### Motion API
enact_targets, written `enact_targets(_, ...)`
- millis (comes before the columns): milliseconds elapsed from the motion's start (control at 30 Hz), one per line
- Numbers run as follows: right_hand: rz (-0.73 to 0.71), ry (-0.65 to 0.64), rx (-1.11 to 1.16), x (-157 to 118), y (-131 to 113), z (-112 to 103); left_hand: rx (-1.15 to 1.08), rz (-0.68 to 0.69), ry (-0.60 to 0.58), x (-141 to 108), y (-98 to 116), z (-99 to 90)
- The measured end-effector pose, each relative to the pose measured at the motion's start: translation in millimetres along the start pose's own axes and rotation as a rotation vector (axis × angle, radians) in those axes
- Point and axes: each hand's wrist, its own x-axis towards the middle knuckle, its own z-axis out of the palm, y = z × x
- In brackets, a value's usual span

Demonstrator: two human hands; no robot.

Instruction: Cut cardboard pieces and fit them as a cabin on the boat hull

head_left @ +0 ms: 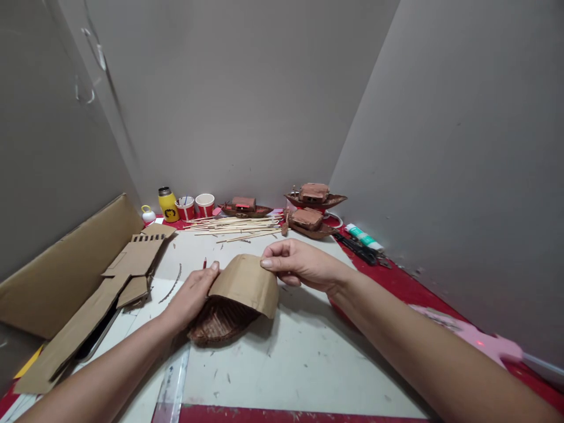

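Note:
A curved piece of tan cardboard point(247, 283) arches over a dark brown boat hull point(220, 322) at the middle of the table. My right hand point(288, 262) pinches the upper right edge of the cardboard between thumb and fingers. At the left side, my left hand point(197, 292) is wrapped against the hull and the cardboard's lower left edge, its thumb pointing up; most of its fingers are hidden behind. The ribbed inside of the hull shows below the cardboard's front edge.
Thin wooden sticks point(238, 226) lie behind the hands, near finished model boats point(314, 194), paper cups point(205, 205) and a yellow bottle point(167, 205). Cut cardboard point(136, 255) is at left, a clear ruler point(174, 382) in front, black scissors point(359, 249) and a pink glue gun point(476, 341) at right.

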Motion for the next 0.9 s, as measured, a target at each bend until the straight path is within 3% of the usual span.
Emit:
enact_targets(67, -0.001, 0.020, -0.001, 1.3, 0.0, -1.4, 0.014, 0.095, 0.116, -2.5, 4.3, -0.9)
enact_targets(167, -0.008, 0.072, 0.018, 2.5, -1.2, -2.1, 0.157, 0.367, 0.266, -9.1, 7.5, -4.6)
enact_targets(300, -0.011, 0.106, 0.061, 2.7, -2.9, -0.7, 0.509, 0.723, 0.125, -14.0, 3.6, -10.4)
enact_targets(467, -0.009, -0.017, 0.136, -1.2, -1.1, 4.7, 0.696, 0.798, 0.064, -15.3, 1.0, -15.1)
enact_targets(633, -0.009, -0.215, 0.075, -12.2, 0.8, 14.9, 0.794, 1.017, 0.104, -24.1, 10.2, -17.7)
enact_targets(767, -0.148, -0.150, 0.005, -16.4, 1.3, 19.0, 0.837, 1.053, 0.167, -28.7, 14.1, -13.0)
enact_targets(900, -0.147, -0.124, -0.141, -12.8, -1.8, 14.6, 0.920, 0.980, 0.153, -26.8, 16.0, -9.6)
